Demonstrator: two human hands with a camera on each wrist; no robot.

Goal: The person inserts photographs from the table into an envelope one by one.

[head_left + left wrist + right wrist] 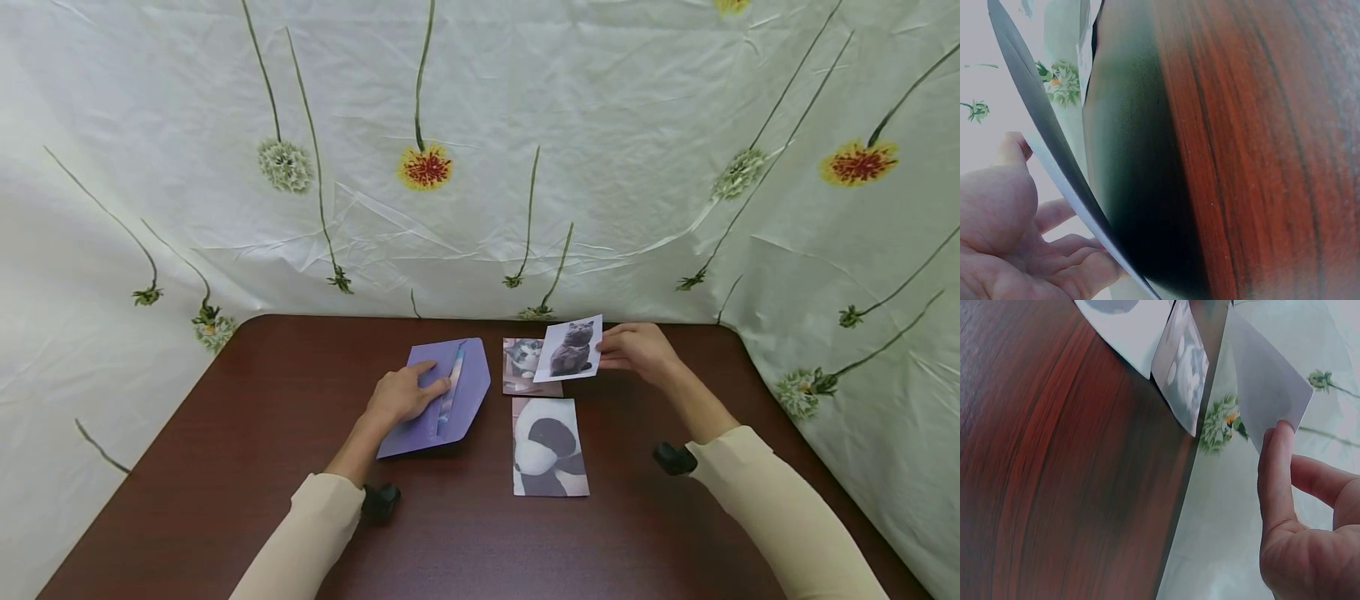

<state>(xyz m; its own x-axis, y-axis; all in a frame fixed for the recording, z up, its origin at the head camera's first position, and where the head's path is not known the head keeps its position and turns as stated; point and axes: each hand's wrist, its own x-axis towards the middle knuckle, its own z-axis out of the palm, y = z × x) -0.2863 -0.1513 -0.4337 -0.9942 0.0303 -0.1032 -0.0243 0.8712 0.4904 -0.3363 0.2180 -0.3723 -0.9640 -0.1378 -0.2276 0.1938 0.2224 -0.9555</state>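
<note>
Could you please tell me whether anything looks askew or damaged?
Nothing looks spilled or torn. The purple paper envelope touched by the bare left hand sits askew to the brown wooden table, and the white floral cloth behind is creased.

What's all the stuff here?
Table: 1, brown, across the bottom
Cloth: 1, white, flowery, behind table
Envelope: 1, purple, left of centre
Strip: 1, bluish, in envelope opening
Panda picture: 1, black and white, right of envelope
Lower cat picture: 1, grey and white, beyond panda picture
Held cat picture: 1, grey on white, over lower cat picture
Wrist devices: 2, black, at wrists
Sleeves: 2, cream, on arms
Left fingers: 1 set, bare, touching envelope
Right fingers: 1 set, bare, pinching held cat picture
</note>
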